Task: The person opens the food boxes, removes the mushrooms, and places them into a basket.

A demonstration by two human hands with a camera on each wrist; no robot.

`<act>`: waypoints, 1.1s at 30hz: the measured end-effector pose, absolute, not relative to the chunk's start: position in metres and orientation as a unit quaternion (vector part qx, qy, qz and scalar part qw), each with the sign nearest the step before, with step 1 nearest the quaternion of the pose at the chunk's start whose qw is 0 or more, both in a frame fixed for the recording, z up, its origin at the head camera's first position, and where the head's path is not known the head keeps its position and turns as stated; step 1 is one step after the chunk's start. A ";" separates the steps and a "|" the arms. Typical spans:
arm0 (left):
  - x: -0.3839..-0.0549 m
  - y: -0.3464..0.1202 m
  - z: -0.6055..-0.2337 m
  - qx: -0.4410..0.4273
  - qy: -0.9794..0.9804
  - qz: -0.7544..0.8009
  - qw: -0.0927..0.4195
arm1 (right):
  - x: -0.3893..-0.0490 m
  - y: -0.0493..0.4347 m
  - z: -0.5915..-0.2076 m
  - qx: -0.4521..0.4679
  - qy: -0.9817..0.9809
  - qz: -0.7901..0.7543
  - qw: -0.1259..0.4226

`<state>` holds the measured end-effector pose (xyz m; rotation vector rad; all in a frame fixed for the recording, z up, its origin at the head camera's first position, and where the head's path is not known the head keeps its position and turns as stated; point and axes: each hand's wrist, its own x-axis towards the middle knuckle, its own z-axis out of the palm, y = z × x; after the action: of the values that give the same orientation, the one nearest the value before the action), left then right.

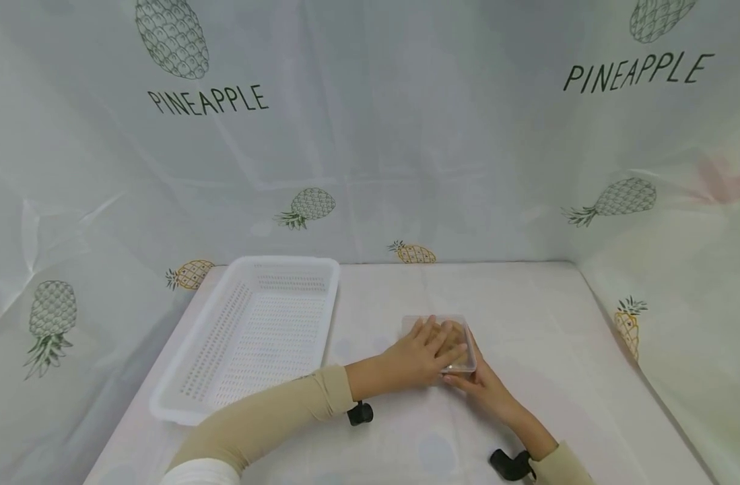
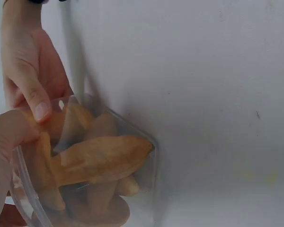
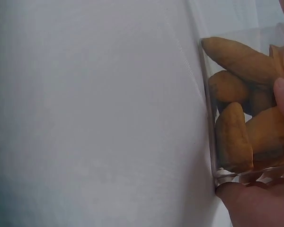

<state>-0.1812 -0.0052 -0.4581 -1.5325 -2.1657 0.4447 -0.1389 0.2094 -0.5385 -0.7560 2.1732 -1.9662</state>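
A clear plastic box (image 1: 470, 361) holds several elongated orange-brown pieces (image 2: 102, 158) that look like small sweet potatoes. My left hand (image 1: 415, 357) lies across the top of the box, its fingers spread over the surface. At the box's right side, my right hand (image 1: 489, 387) grips it, with the thumb along the near edge and fingers along the right edge. In the right wrist view, pieces (image 3: 234, 137) show through the transparent wall, and part of the right hand (image 3: 260, 203) is at the lower corner.
Left of the hands, a white perforated plastic basket (image 1: 332, 296) stands on the pale table (image 1: 515, 296). A pineapple-print sheet (image 1: 406, 135) hangs behind and at both sides. Small black devices (image 1: 360, 413) sit at the wrists.
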 end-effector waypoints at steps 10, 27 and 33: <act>-0.178 -0.004 -0.466 -0.551 -0.749 0.208 0.303 | -0.138 0.210 -0.534 -0.267 0.743 -0.612 0.041; -0.183 -0.003 -0.458 -0.566 -0.730 0.177 0.340 | -0.137 0.212 -0.533 -0.260 0.755 -0.601 0.038; -0.187 -0.008 -0.430 -0.595 -0.776 0.155 0.144 | -0.135 0.211 -0.535 -0.224 0.762 -0.604 0.061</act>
<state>-0.1874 -0.0077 -0.4295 -1.7139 -2.2364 0.4463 -0.1354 0.2109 -0.5349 -0.6790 2.3065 -1.8279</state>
